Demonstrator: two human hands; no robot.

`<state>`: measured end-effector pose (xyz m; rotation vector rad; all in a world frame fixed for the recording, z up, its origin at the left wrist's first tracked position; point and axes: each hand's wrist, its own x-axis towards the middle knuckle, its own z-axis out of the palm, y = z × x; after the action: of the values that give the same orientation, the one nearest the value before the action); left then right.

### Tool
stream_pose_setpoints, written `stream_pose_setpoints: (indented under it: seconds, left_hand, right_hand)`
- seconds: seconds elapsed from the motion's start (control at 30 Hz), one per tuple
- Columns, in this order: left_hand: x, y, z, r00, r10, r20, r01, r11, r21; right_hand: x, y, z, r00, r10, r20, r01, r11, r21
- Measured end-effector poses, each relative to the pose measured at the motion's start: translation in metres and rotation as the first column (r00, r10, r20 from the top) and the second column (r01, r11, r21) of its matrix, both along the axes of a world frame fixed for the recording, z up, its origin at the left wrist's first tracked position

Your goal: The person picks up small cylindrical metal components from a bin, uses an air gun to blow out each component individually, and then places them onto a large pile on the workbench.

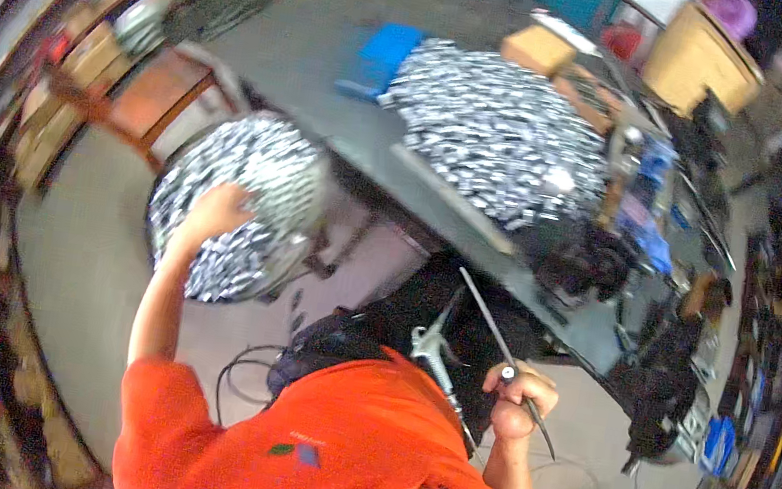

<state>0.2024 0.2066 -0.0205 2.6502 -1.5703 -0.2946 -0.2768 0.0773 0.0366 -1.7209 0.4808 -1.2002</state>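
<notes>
My left hand [219, 211] is stretched out over a round tub heaped with small shiny metal parts [282, 162]. Its fingertips blur against the parts, so whether they have picked one up does not show. Close to my body, my right hand [521, 404] is closed around a long, thin metal rod [485, 309]. The rod slants up and to the left out of the fist, and a dark, pointed end sticks out below. A small dark round piece with a pale centre [508, 372] sits at the fingers. Beside that hand, a silver air blow gun [435, 352] lies at my lap.
On the dark workbench [364, 154] ahead spreads a large pile of similar metal parts [499, 129]. A blue box [381, 59] and a cardboard box [538, 50] stand by it. A brown stool [160, 99] is behind the tub. Loaded shelves line both sides.
</notes>
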Motion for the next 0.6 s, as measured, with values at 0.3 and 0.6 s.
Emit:
stream_pose_setpoints:
  seconds: [0.3, 0.6]
  left_hand:
    - [0.006, 0.009, -0.023, 1.000, 0.014, -0.013, -0.016, 0.992, -0.125]
    - [0.008, -0.012, -0.042, 1.000, -0.007, -0.010, 0.006, 0.996, -0.091]
  right_hand:
    - [0.009, -0.002, -0.006, 0.996, 0.047, -0.075, -0.043, 0.997, 0.059]
    - [0.016, -0.008, -0.009, 0.989, 0.063, -0.133, -0.060, 0.998, 0.026]
